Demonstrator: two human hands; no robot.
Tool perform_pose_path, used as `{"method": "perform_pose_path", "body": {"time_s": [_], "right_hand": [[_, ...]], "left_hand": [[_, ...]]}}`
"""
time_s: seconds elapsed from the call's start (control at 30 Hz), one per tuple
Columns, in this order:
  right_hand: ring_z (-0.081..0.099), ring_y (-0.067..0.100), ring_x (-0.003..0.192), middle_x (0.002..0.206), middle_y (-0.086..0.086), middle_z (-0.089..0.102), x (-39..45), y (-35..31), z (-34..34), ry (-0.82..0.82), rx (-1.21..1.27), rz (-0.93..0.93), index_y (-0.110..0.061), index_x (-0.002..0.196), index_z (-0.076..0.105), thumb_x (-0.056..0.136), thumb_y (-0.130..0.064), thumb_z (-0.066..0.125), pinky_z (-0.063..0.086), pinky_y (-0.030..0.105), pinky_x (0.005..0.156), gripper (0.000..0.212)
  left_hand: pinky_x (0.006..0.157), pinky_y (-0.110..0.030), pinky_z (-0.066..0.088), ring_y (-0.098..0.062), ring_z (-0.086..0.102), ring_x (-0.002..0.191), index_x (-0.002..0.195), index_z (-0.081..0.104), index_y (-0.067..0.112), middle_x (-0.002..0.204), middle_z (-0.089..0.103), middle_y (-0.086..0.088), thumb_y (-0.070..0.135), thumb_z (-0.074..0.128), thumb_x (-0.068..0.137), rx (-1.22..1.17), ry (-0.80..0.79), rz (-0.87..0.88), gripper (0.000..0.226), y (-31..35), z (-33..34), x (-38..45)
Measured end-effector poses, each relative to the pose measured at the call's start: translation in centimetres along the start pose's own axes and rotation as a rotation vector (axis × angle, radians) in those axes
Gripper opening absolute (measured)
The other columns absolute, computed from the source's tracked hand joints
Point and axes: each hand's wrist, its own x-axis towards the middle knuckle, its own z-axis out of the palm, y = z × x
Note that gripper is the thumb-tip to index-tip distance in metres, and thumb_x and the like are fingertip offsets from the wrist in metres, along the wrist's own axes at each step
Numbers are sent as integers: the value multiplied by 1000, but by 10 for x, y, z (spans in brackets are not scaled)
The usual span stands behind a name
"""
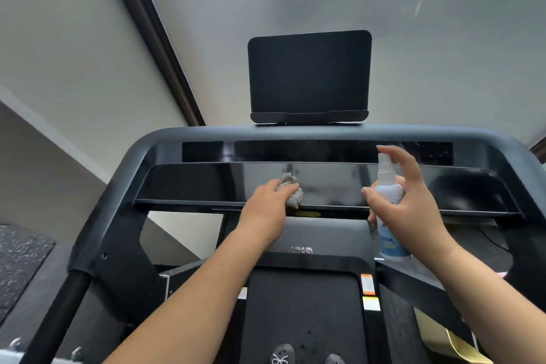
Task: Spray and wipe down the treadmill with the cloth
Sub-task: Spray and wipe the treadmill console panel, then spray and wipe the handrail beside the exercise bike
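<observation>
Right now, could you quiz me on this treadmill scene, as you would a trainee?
1. True or false: the left hand presses the grey cloth on the glossy console panel.
2. Which hand holds the spray bottle?
3. What stands above the console: A) a fan, B) a dark tablet holder, C) a mirror?

Key: 1 true; 2 the right hand, one of its fingers on the nozzle; 3 B.

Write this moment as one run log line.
left hand: presses cloth on console panel | right hand: holds spray bottle upright
</observation>
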Motion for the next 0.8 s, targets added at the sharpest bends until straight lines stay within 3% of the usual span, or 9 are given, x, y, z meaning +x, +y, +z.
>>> {"method": "perform_pose_path", "body": {"time_s": [0.2,0.37,0.5,0.67,0.8], "right_hand": [[62,20,52,79,10,62,2,-9,29,-178,31,-51,-55,122,42,90,-3,65,56,22,57,66],[64,19,53,103,18,60,-5,-33,77,-369,58,-112,-60,119,43,90,-5,66,55,22,55,67],[63,22,54,85,16,61,-27,-52,116,-497,79,-150,-57,124,43,90,-6,66,57,26,56,65],[67,26,59,90,10,62,-66,-77,161,-612,49,-187,-57,121,41,90,-11,67,56,20,53,62],[64,16,53,85,8,63,-103,-93,193,-676,65,-226,-63,111,40,90,-10,67,55,20,51,63]], "left_hand": [[103,-40,38,-26,35,129,142,40,30,147,34,-3,-3,38,88,-97,252,-158,64,-13,-37,-45],[98,-41,43,-23,43,122,141,42,34,140,41,0,2,42,90,-155,390,-313,60,-34,-58,-106],[97,-41,43,-21,44,120,139,42,38,135,42,3,7,44,93,-201,469,-473,56,-53,-72,-175],[91,-33,45,-20,51,109,137,46,34,122,48,1,8,53,92,-200,611,-577,52,-73,-86,-257],[90,-32,44,-19,52,106,137,47,32,119,50,1,8,54,91,-178,652,-632,52,-82,-93,-315]]}}
